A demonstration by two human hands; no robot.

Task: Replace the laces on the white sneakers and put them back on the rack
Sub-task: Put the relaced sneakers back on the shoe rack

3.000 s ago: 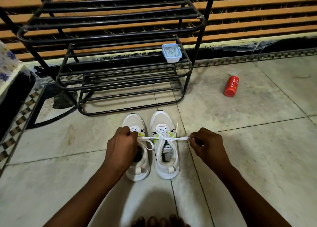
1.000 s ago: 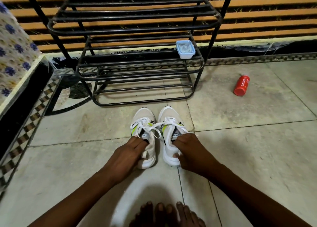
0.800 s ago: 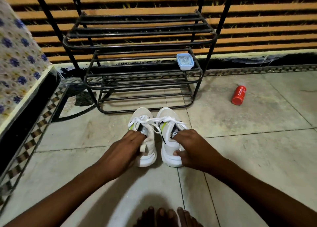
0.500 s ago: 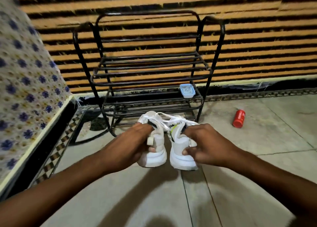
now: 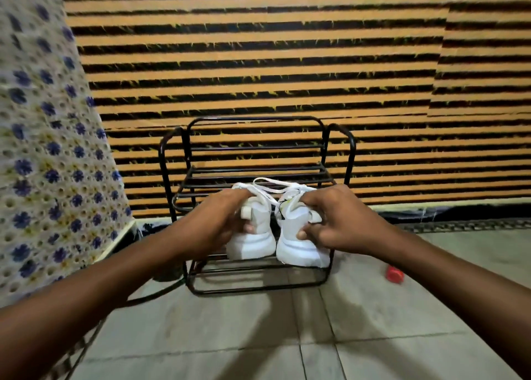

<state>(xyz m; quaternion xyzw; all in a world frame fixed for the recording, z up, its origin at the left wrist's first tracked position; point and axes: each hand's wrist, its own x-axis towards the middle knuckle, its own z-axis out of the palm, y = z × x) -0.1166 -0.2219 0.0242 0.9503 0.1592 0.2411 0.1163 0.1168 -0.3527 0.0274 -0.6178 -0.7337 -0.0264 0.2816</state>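
Two white sneakers are held up in front of the black metal rack (image 5: 172, 178), heels toward me. My left hand (image 5: 218, 221) grips the left sneaker (image 5: 255, 239) at its collar, fingers inside the opening and thumb on the heel. My right hand (image 5: 333, 221) grips the right sneaker (image 5: 298, 250) the same way. White laces (image 5: 273, 188) are tied and loop between the two shoes above the tongues. The sneakers are level with the rack's middle shelves; I cannot tell whether they touch a shelf.
A red bottle (image 5: 395, 274) lies on the tiled floor to the right of the rack. A flower-patterned cloth (image 5: 43, 164) covers furniture at the left. A striped orange and black wall stands behind the rack.
Both hands took the sneakers by their collars, lifted them off the floor and carried them forward to the rack. Three seconds ago they were pulling a lace taut. The camera tilted up.
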